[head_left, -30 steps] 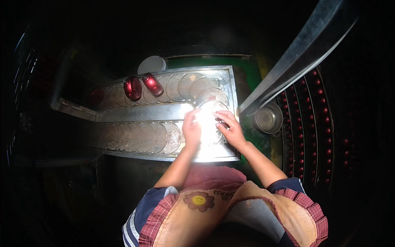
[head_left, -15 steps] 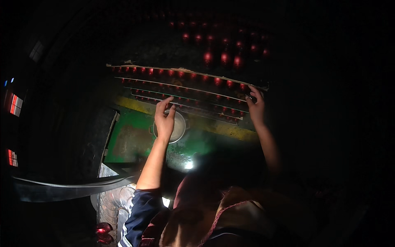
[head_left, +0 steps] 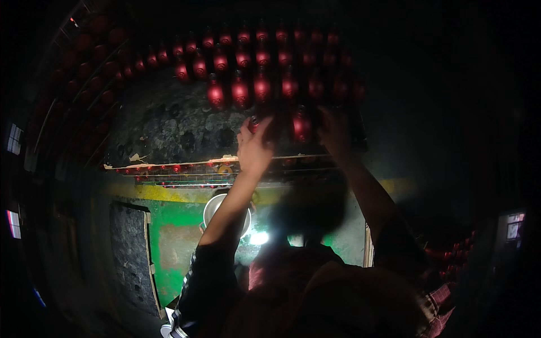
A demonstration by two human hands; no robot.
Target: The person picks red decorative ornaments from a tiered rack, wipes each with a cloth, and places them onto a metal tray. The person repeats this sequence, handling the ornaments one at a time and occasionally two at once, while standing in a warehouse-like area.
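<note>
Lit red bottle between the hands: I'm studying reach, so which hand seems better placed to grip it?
Probably the right hand: it is close beside the lit bottle, while the left hand is at another red bottle. Too dark to tell whether the right touches.

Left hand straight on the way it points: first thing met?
Likely the red bottle at the left hand, then the bottle row beyond; dim light leaves contact and depth unclear.

We see two shiny red bottles toward the near side of a dark board [head_left: 169,127]. The right bottle [head_left: 301,126] stands upright, round-bodied below a narrower neck; the left bottle [head_left: 254,124] shows only partly between the fingers [head_left: 244,135], its pose unclear to us.
</note>
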